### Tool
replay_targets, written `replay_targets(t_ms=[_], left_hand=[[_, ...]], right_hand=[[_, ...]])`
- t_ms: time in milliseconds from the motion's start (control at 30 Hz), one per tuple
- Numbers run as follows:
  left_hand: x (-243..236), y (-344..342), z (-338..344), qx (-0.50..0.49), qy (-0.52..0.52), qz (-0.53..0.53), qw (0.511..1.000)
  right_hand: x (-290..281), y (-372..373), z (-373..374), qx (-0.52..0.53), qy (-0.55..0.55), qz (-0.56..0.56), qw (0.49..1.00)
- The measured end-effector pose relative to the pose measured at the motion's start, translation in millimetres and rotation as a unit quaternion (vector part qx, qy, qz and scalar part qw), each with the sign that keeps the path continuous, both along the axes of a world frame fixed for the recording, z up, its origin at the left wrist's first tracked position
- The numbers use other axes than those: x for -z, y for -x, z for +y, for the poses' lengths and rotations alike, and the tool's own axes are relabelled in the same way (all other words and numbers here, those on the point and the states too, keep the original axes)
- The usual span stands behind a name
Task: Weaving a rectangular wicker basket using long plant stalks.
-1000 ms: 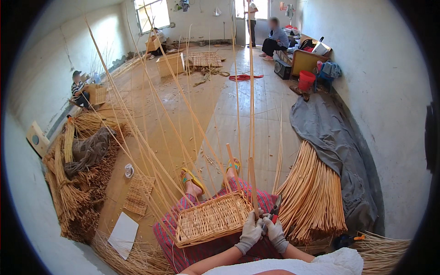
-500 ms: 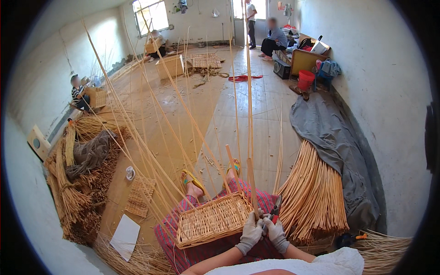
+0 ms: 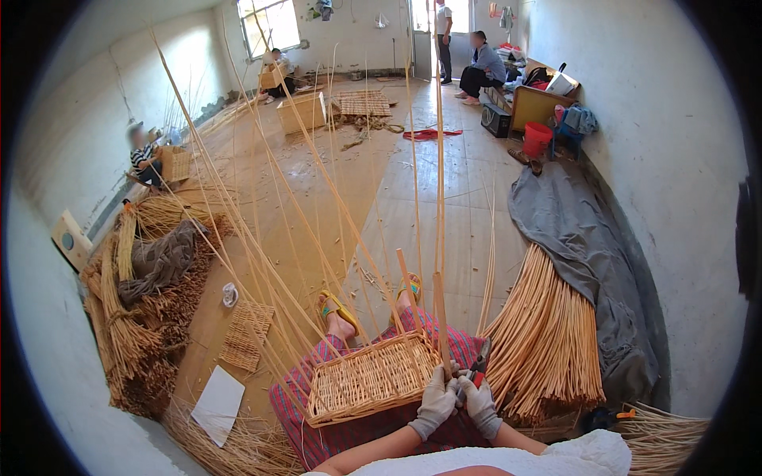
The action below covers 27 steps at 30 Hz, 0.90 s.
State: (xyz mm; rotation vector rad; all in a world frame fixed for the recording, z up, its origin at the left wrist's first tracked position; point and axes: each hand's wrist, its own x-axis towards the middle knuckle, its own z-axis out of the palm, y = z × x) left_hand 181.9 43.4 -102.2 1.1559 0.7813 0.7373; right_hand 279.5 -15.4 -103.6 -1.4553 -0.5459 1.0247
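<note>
On my lap rests a shallow rectangular wicker basket [image 3: 371, 376], with long thin wicker rods [image 3: 341, 198] rising from its edges. At its near right corner my left hand [image 3: 436, 404], in a pale work glove, is closed round the foot of a thick upright corner stick [image 3: 441, 321]. Close beside it, my gloved right hand [image 3: 479, 406] grips pruning shears [image 3: 477, 376] with red on the handle. Their dark jaws point up and away from me, next to the stick. My fingers partly hide the handles and the basket's corner.
Wicker bundles [image 3: 548, 337] lie to my right, partly under a grey cloth [image 3: 567, 214]. More bundles [image 3: 139, 317] are piled at left, near a woven panel [image 3: 248, 337] and a white sheet [image 3: 217, 404]. Several people sit or stand farther off, and a red bucket [image 3: 536, 139] stands by the right wall.
The surroundings have shifted slightly rightward in view. My hands, the shears and the basket keep nearly the same positions.
</note>
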Motion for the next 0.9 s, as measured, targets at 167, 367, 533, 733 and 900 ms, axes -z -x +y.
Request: replay_targets(t_ms=[167, 367, 533, 733, 900], left_hand=[[3.2, -1.6, -0.7, -0.02, -0.003, -0.006, 1.0], [16.4, -3.7, -0.8, -0.023, -0.021, -0.012, 0.999], [25.3, -2.5, 0.1, -0.019, -0.013, -0.004, 1.0], [10.5, -2.0, 3.7, -0.03, -0.046, 0.035, 0.998], [-6.7, 1.8, 0.3, 0.0, -0.001, 0.026, 1.0]], right_hand=[[-1.6, 0.3, 0.3, 0.007, 0.001, -0.011, 1.0], [1.7, -0.3, 0.0, 0.01, -0.009, 0.005, 1.0], [-3.8, 0.1, 1.4, -0.006, -0.015, 0.028, 0.999], [-5.6, -0.8, 4.6, 0.007, 0.003, 0.02, 1.0], [3.7, -1.3, -0.2, 0.01, -0.014, 0.065, 0.998]])
